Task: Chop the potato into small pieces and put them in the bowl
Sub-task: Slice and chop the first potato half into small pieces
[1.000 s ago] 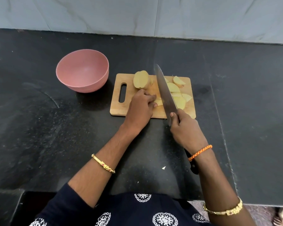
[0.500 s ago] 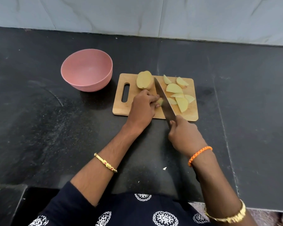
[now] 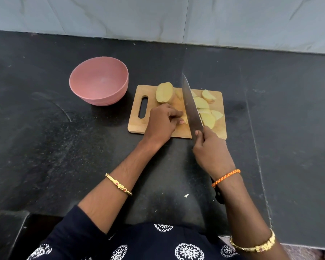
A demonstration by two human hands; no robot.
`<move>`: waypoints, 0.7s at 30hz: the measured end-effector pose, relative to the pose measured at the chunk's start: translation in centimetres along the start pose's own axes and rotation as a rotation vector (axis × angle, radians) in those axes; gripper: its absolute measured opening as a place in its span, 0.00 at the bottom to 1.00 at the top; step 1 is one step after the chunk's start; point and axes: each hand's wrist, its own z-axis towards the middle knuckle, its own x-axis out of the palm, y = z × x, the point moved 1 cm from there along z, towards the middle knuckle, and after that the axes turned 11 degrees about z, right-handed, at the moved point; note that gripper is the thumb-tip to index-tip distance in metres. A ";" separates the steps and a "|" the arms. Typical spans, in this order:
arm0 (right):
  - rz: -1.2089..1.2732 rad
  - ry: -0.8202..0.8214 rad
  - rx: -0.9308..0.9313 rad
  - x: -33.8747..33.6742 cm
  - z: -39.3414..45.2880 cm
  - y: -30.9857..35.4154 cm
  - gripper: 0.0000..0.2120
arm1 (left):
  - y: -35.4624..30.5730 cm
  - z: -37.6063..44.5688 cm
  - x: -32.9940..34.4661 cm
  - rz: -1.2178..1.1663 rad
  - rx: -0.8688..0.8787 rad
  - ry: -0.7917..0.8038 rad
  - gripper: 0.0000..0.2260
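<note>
My left hand point(image 3: 162, 122) curls over a small potato piece point(image 3: 184, 119) on the wooden cutting board point(image 3: 137, 126), hiding most of it; I think my fingertips pinch it. My right hand point(image 3: 211, 149) grips the knife point(image 3: 190, 106), covering nearly all the handle, whose dark end pokes out under my wrist. The smooth steel blade rises tilted, covering some pale, wedge-shaped potato slices point(image 3: 206, 113) beyond it. An uncut potato half point(image 3: 164, 92) sits near the slotted handle. The matte pink bowl point(image 3: 99, 81) stands left of the board.
</note>
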 end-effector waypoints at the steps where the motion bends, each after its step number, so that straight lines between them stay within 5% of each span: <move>1: -0.006 0.001 0.000 0.0 0.0 0.0 0.11 | 0.0 0.0 0.0 -0.001 -0.002 -0.003 0.11; 16: -0.172 0.088 0.134 0.5 -0.8 0.1 0.09 | 0.2 -0.3 0.4 -0.113 -0.034 -0.062 0.08; 21: -0.022 -0.053 0.036 -0.1 -1.4 0.1 0.12 | 0.7 -0.2 -0.1 -0.103 -0.077 -0.042 0.10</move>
